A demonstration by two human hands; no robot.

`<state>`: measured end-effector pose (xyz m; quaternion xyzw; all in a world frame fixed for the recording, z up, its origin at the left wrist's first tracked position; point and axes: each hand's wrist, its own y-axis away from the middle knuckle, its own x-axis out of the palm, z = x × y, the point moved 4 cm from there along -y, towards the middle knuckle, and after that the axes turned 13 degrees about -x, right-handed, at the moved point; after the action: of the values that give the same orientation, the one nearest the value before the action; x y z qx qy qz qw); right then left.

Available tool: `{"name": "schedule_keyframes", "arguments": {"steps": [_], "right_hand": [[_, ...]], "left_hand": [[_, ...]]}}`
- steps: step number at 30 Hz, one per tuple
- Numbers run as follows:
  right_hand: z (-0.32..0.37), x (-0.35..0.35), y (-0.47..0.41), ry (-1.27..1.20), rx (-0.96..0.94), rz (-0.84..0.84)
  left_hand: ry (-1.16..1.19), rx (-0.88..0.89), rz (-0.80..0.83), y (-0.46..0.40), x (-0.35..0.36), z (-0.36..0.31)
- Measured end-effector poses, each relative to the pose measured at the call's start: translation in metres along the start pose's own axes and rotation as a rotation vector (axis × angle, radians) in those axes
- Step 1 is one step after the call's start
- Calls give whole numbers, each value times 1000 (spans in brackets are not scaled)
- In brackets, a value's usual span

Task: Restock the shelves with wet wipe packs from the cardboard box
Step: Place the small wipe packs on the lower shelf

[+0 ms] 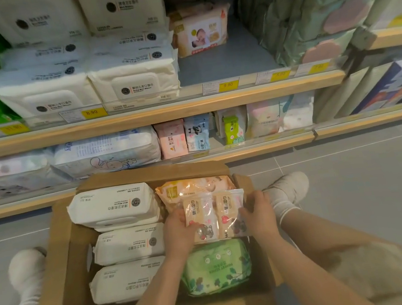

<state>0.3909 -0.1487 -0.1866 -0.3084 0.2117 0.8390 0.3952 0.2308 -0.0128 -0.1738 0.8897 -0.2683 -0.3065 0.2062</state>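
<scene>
You are crouching at the wipes shelf [153, 112] | left hand [178, 232] and right hand [257, 218] fingers gripping a twin pack of pink baby wipes [214, 215] | lifting it over the open cardboard box [55, 261]

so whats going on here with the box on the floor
A person crouched at a store shelf is restocking wet wipes. Both hands are in the open cardboard box: the left hand and right hand grip a pair of small pink packs from either side. White packs, an orange pack and a green pack lie in the box. The upper shelf has a gap.
</scene>
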Motion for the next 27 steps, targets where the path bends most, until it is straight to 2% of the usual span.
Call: {"name": "schedule_keyframes", "arguments": {"steps": [6,11,17,19,22,27], "right_hand": [[10,-4,-3,110,-128,52],[10,-6,-23,151,-184,203],[16,-3,-26,289,-329,152],[23,-5,-24,232,-337,143],[39,-15,-30,4,-293,117],[77,-40,-64,-247,-330,18]], "left_hand": [[60,-43,47,-9,-8,9],[108,-60,106,-14,-11,14],[132,-51,114,-15,-19,11],[140,-36,114,-14,-25,9],[208,-14,96,-15,-40,-2],[356,44,-11,-26,-81,-38]]}}
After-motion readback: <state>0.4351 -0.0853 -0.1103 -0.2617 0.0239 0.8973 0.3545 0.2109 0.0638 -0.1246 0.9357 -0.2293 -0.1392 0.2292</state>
